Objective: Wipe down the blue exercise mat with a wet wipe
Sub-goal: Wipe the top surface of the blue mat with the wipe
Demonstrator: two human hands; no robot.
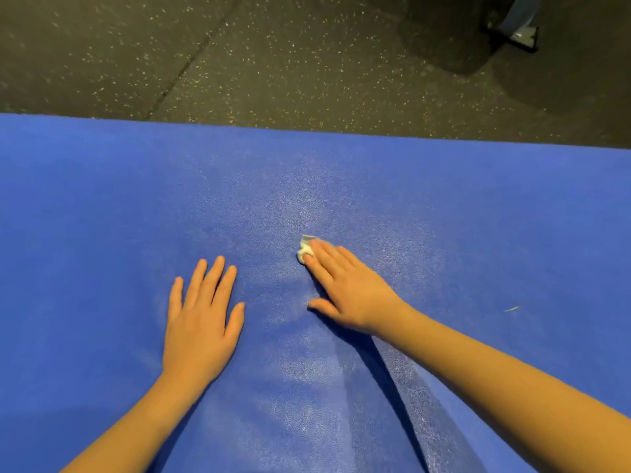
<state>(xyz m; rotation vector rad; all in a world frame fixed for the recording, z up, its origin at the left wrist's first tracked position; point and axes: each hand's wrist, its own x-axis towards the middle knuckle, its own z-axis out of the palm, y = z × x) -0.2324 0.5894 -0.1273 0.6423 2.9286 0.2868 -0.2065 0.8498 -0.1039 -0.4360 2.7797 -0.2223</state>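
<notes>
The blue exercise mat (102,199) fills the lower two thirds of the head view, its far edge running across the frame. A small crumpled white wet wipe (305,249) lies near the mat's middle. My right hand (345,288) presses it down with straight fingers, so most of the wipe is hidden under the fingertips. My left hand (201,312) rests flat on the mat to the left, fingers spread, holding nothing. Shiny damp patches show on the mat around and below the hands.
Beyond the mat's far edge lies dark speckled rubber flooring (273,63). A black mat and a metal equipment foot (522,35) sit at the top right. A small light fleck (512,308) lies on the blue mat at the right.
</notes>
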